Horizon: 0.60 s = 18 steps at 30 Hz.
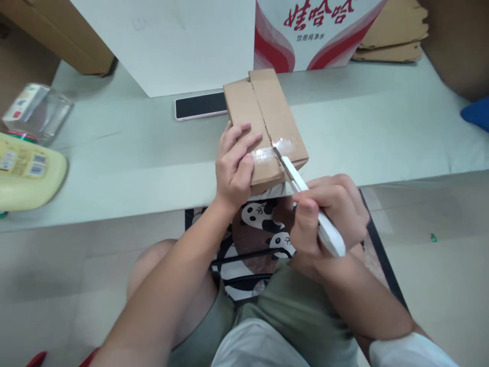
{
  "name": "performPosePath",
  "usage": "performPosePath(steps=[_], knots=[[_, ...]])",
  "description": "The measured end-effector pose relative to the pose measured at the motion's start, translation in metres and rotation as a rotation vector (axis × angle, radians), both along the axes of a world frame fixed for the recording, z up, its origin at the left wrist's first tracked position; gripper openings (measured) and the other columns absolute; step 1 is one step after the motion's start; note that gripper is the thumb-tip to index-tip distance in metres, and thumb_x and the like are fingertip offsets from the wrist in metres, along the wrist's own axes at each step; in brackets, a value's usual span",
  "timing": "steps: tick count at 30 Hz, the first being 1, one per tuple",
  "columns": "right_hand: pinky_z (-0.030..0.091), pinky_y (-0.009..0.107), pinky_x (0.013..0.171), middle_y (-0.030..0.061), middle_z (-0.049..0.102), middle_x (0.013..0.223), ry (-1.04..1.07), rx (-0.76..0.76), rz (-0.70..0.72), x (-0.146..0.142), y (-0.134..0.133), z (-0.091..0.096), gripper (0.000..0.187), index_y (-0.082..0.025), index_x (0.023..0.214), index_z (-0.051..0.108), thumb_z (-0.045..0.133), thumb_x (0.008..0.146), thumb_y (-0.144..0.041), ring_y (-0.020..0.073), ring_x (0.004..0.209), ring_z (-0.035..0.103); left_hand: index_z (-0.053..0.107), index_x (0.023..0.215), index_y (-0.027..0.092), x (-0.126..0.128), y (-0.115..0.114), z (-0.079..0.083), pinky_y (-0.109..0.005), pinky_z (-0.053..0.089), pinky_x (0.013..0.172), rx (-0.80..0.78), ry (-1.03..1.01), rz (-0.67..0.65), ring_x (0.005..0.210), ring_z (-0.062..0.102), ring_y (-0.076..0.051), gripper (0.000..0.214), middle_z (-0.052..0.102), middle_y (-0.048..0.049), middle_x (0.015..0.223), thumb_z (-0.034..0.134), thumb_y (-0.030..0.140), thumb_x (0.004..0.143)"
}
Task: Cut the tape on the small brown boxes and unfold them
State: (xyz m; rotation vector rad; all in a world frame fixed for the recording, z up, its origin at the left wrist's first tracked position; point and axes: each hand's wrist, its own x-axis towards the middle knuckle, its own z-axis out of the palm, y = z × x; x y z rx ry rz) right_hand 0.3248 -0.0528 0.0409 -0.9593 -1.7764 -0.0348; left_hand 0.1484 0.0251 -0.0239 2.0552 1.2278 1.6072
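Observation:
A small brown cardboard box lies near the front edge of the pale green surface. A slit runs along its top between two flaps, and clear tape crosses that slit at the near end. My left hand grips the box's left side, fingers over the top and thumb close to the tape. In my right hand is a white utility knife with its blade out. The blade tip touches the seam where the tape crosses it.
Behind the box lies a dark-screened phone, partly covered by it. A large white carton with red print stands at the back. To the left are a yellow bottle and a clear container. Flattened cardboard lies back right.

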Motion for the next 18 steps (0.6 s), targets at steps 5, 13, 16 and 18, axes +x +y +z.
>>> performPosePath(steps=[5,13,16,18], knots=[[0.042,0.029,0.059,-0.0018,0.054,0.069,0.068,0.08,0.015,-0.004,0.018,-0.006,0.016,-0.023,0.084,0.052,0.055,0.1,-0.018,0.0133,0.064,0.052,0.075,0.124,0.029,0.01,0.008,-0.007,-0.054,0.03,0.133,-0.001,-0.051,0.032,0.141,0.056,-0.031,0.053,0.064,-0.007,0.141,0.038,0.062,0.105],[0.035,0.03,0.057,-0.0027,0.048,0.065,0.18,0.14,0.059,0.003,0.025,-0.014,0.021,-0.022,0.078,0.051,0.053,0.099,-0.019,0.0125,0.059,0.046,0.076,0.122,0.028,0.013,0.011,-0.009,-0.054,0.036,0.13,-0.024,-0.048,0.04,0.143,0.055,-0.032,0.06,0.065,-0.0084,0.142,0.034,0.067,0.103],[0.033,0.03,0.055,-0.0029,0.047,0.063,0.203,0.148,0.063,0.006,0.022,-0.008,0.023,-0.022,0.075,0.05,0.052,0.098,-0.018,0.0122,0.058,0.045,0.076,0.122,0.028,0.012,0.014,-0.012,-0.054,0.036,0.129,-0.012,-0.063,0.025,0.143,0.056,-0.032,0.061,0.065,-0.009,0.142,0.036,0.069,0.102],[0.033,0.03,0.054,-0.003,0.047,0.063,0.215,0.138,0.067,0.007,0.022,-0.005,0.025,-0.022,0.074,0.049,0.052,0.098,-0.018,0.0121,0.057,0.045,0.077,0.122,0.028,0.012,0.016,-0.014,-0.054,0.037,0.129,-0.012,-0.073,0.025,0.143,0.056,-0.031,0.061,0.065,-0.0095,0.142,0.036,0.069,0.102]])
